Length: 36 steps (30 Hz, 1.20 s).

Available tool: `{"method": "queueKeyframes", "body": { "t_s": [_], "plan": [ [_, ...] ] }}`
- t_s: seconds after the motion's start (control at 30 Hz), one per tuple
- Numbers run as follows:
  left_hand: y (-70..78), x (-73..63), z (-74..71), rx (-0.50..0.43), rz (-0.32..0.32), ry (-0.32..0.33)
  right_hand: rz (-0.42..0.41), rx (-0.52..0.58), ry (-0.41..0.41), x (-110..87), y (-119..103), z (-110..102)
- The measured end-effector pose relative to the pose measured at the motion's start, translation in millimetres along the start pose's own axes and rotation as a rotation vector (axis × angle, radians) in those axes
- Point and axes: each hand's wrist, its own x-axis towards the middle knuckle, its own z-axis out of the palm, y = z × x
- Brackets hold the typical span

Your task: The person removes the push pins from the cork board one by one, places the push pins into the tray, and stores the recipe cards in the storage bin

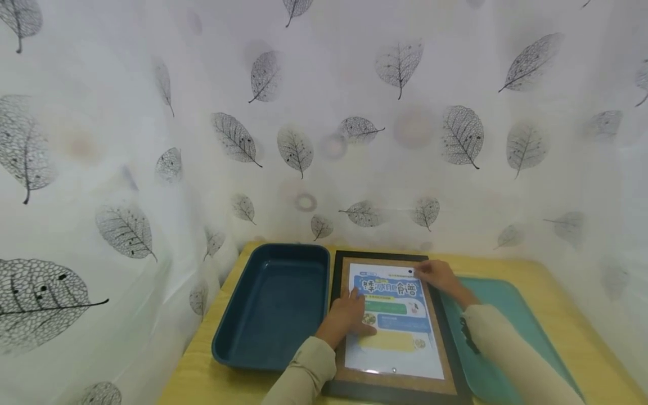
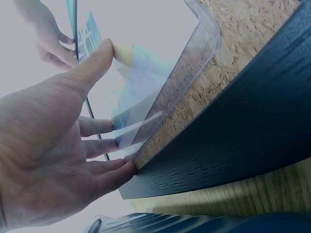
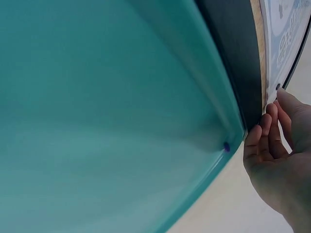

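Note:
A printed sheet in a clear plastic sleeve (image 1: 395,360) lies on a cork board (image 1: 435,385) with a dark frame. My left hand (image 1: 348,315) rests on the sleeve's left side with fingers spread. In the left wrist view, that hand's (image 2: 63,141) fingertips touch the sleeve and cork near the frame. My right hand (image 1: 439,275) is at the board's top right corner, its thumb and fingertips close together at the sleeve's corner. Beside the thumb a small dark pin (image 3: 278,87) shows uncovered; whether the fingertips pinch the sleeve is hidden.
A deep dark-blue tray (image 1: 270,360) stands left of the board. On the right lies a shallow teal tray (image 1: 526,320), partly under my right forearm, with a small purple piece (image 3: 227,146) in its corner. A leaf-print curtain (image 1: 324,185) hangs behind the yellow wooden table (image 1: 194,354).

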Motion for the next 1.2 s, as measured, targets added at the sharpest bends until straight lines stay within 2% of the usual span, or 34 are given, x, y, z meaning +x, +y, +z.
{"method": "queueKeyframes", "body": {
  "t_s": [0.17, 0.33, 0.57, 0.87, 1.03, 1.2],
  "plan": [
    [0.1, 0.4, -1.3, 0.001, -0.006, -0.009, 0.026, -0.023, -0.041, 5.6, -9.8, 5.9],
    [-0.3, 2.3, -1.3, 0.006, -0.01, -0.006, 0.052, -0.025, -0.046, 9.2, -18.1, 10.2],
    [-0.6, 2.0, -1.2, 0.022, -0.005, -0.007, 0.057, -0.009, -0.044, 11.2, -15.2, 16.8],
    [2.5, -1.7, -4.6, -0.012, 0.004, -0.008, 0.125, -0.005, -0.019, 11.9, -9.0, 15.8],
    [2.6, 0.0, -3.3, -0.005, -0.002, 0.001, 0.118, -0.006, -0.029, 12.6, -13.9, 12.1],
    [0.2, 2.5, -1.1, 0.008, -0.011, -0.005, 0.066, -0.032, -0.05, 14.0, -17.2, 11.4]
  ]
}}
